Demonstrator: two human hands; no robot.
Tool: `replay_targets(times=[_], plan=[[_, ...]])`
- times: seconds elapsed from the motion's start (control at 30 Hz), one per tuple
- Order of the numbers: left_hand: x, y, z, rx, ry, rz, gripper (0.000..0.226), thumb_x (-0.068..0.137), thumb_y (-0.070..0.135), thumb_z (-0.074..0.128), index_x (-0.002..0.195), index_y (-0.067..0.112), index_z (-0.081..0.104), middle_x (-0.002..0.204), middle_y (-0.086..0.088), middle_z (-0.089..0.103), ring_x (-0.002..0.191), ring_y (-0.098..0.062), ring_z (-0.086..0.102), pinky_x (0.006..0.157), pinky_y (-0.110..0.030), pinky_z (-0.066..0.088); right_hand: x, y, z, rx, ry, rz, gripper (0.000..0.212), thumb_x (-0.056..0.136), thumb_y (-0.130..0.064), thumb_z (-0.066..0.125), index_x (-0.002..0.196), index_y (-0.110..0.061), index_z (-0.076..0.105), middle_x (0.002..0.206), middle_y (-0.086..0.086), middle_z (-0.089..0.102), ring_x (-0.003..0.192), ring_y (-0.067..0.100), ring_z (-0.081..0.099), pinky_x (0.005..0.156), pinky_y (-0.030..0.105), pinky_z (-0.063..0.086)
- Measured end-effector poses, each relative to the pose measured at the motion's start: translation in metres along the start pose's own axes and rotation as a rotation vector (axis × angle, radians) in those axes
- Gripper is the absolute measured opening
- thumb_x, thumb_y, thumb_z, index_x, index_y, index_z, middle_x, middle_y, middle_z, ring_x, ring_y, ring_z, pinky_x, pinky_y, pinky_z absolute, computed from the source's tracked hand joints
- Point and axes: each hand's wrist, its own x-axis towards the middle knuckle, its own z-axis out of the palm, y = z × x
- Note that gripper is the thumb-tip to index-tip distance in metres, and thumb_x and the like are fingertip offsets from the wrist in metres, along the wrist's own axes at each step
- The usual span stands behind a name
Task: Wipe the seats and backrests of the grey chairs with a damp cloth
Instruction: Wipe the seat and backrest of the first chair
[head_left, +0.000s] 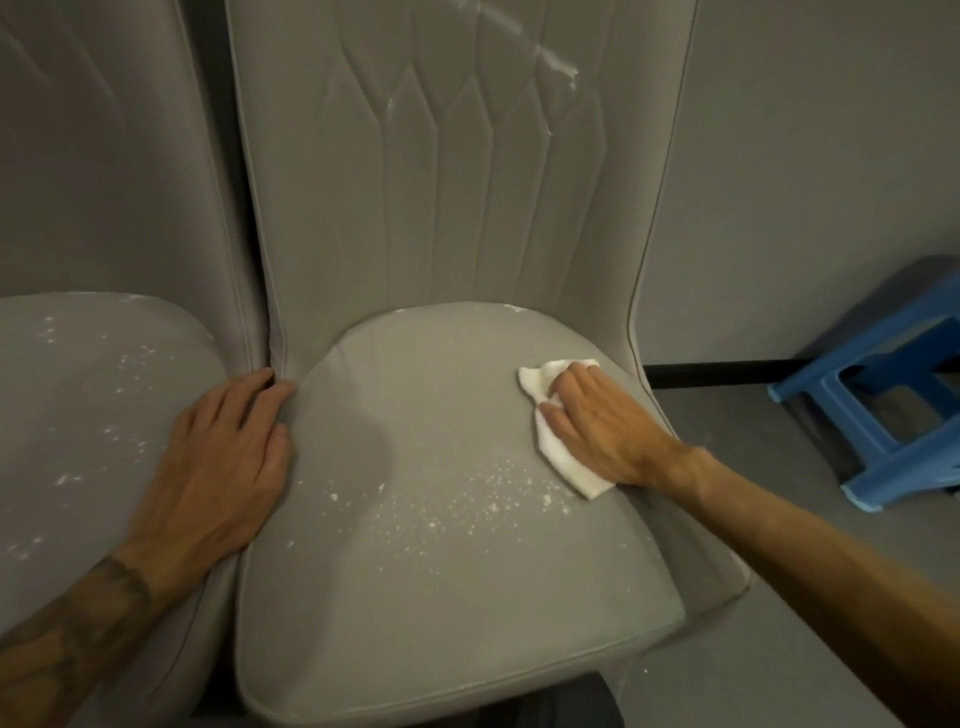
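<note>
A grey padded chair fills the middle of the view; its seat (415, 597) carries white powder specks toward the front right, and its quilted backrest (441, 182) shows white streaks near the top right. My right hand (602, 426) presses a folded white cloth (563, 462) flat on the right side of that seat. My left hand (218, 467) rests open, palm down, on the seat's left edge, in the gap to a second grey chair (78, 415), whose seat is also dusted with white specks.
A blue plastic stool (878, 395) stands on the grey floor at the right, close to the chair's side. A grey wall (805, 156) with a dark baseboard runs behind the chairs.
</note>
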Motion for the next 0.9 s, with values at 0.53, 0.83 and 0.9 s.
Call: replay_targets(times=[0.53, 0.83, 0.9], plan=[[0.002, -0.006, 0.003, 0.004, -0.025, 0.001, 0.055, 0.103, 0.036, 0.028, 0.147, 0.01, 0.049, 0.151, -0.016, 0.048, 0.132, -0.038, 0.047, 0.111, -0.058, 0.04, -0.025, 0.003, -0.006, -0.003, 0.08, 0.068, 0.019, 0.102, -0.021, 0.047, 0.087, -0.015, 0.037, 0.081, 0.008, 0.048, 0.071, 0.025, 0.043, 0.071, 0.043, 0.043], [0.002, -0.009, 0.004, 0.041, -0.066, 0.006, 0.058, 0.104, 0.04, 0.021, 0.148, 0.012, 0.046, 0.153, -0.016, 0.044, 0.131, -0.042, 0.048, 0.109, -0.059, 0.04, -0.042, 0.007, -0.012, -0.014, 0.053, 0.147, 0.023, 0.103, -0.027, 0.042, 0.086, -0.012, 0.045, 0.084, 0.009, 0.05, 0.075, 0.025, 0.044, 0.075, 0.037, 0.039], [0.003, -0.009, 0.003, 0.041, -0.077, 0.01, 0.059, 0.105, 0.041, 0.019, 0.148, 0.01, 0.046, 0.152, -0.017, 0.044, 0.131, -0.044, 0.049, 0.108, -0.061, 0.041, -0.053, 0.014, -0.011, 0.058, -0.015, 0.059, 0.022, 0.105, -0.03, 0.04, 0.089, -0.015, 0.043, 0.088, 0.003, 0.046, 0.077, 0.016, 0.037, 0.077, 0.031, 0.035]])
